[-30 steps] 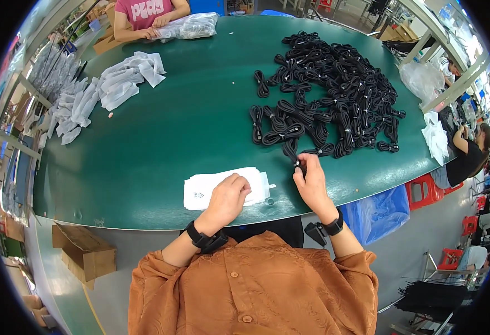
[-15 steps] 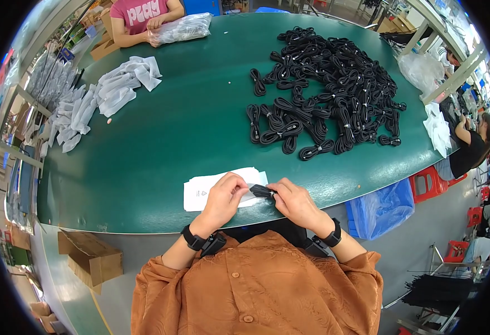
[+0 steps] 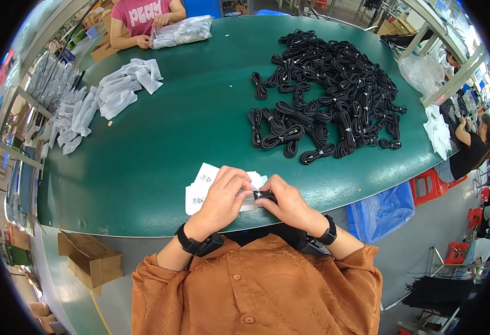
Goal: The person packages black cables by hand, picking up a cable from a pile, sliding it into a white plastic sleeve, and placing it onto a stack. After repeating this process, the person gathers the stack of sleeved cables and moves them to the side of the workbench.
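Observation:
My left hand (image 3: 226, 192) is closed in a pinch on the mouth of a white printed plastic bag (image 3: 206, 173), just above a stack of similar flat bags (image 3: 193, 204) near the table's front edge. A coiled black cable (image 3: 265, 195) is in my right hand (image 3: 291, 204), its fingers wrapped round it. The cable's end meets the bag opening between my two hands; how far it reaches inside is hidden by my fingers. At the right of the table spreads a big pile of coiled black cables (image 3: 345, 95), each bound in its middle.
Filled translucent bags (image 3: 119, 89) lie at the table's (image 3: 161, 145) left. Across it, a person (image 3: 144, 22) handles a clear bag of packets (image 3: 182, 32). A blue-lined bin (image 3: 382, 209) and red stool (image 3: 425, 184) stand at the right, an open carton (image 3: 91, 259) at lower left.
The cable has moved left against the bag, which is now lifted and turned at an angle over the stack. My hands have come closer together. Across the table, the person's hands have shifted.

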